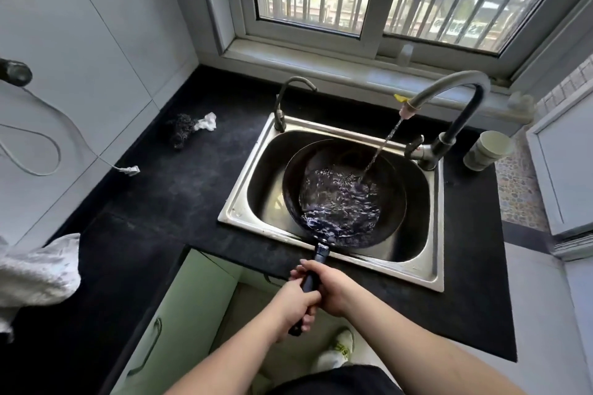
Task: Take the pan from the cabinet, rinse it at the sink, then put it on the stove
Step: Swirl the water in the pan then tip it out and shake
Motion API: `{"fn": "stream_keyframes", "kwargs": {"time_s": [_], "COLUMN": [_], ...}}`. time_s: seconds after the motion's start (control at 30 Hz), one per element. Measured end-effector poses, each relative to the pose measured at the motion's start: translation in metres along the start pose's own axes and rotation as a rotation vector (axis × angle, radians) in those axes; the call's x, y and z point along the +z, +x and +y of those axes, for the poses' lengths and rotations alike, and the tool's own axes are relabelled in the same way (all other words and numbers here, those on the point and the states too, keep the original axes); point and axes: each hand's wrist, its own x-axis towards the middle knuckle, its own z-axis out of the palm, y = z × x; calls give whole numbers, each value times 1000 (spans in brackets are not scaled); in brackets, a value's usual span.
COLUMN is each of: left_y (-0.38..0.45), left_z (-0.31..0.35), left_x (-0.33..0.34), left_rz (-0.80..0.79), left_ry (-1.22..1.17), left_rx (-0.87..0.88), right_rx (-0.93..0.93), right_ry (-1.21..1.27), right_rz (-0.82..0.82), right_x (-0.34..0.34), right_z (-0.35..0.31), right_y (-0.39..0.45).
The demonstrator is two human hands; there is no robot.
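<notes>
A dark round pan (394,202) hangs inside the steel sink (433,253), tilted a little toward me, with rippling water pooled in it. A thin stream falls from the curved tap (462,86) into the pan's far right side. Both of my hands grip the pan's dark handle over the counter's front edge: my left hand (296,305) lower down near the handle's end, my right hand (333,287) just above it. The stove is out of view.
The black countertop (160,202) surrounds the sink. On it lie a dark scrubber with a white scrap (192,127), a white plug and cable (130,170), a white cloth (38,272) at left, and a pale cup (487,151) right of the tap. A green cabinet door (179,314) stands open below.
</notes>
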Motion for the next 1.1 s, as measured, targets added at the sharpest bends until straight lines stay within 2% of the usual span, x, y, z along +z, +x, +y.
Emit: {"fn": "stream_keyframes", "kwargs": {"time_s": [0.1,0.33,0.53,0.63,0.83,1.1], "left_y": [0,-5,-9,-8,3,0], "left_z": [-1,1,4,11,25,17], "left_x": [-2,-4,-3,-1,13,19], "left_rz": [-6,-40,-77,-84,3,76], "left_ry": [6,-79,-163,-183,-139,-11], "left_rx": [5,-40,-67,-82,-120,-73], "right_rx": [9,-16,-107,-95,-49,-58], "right_ry": [72,-24,-97,-50,118,154], "right_rz": [-10,85,135,139,61,42], "right_x": [5,9,14,13,7,3], "right_z": [4,10,14,7,-7,-3], "right_y": [6,12,14,9,3,1]}}
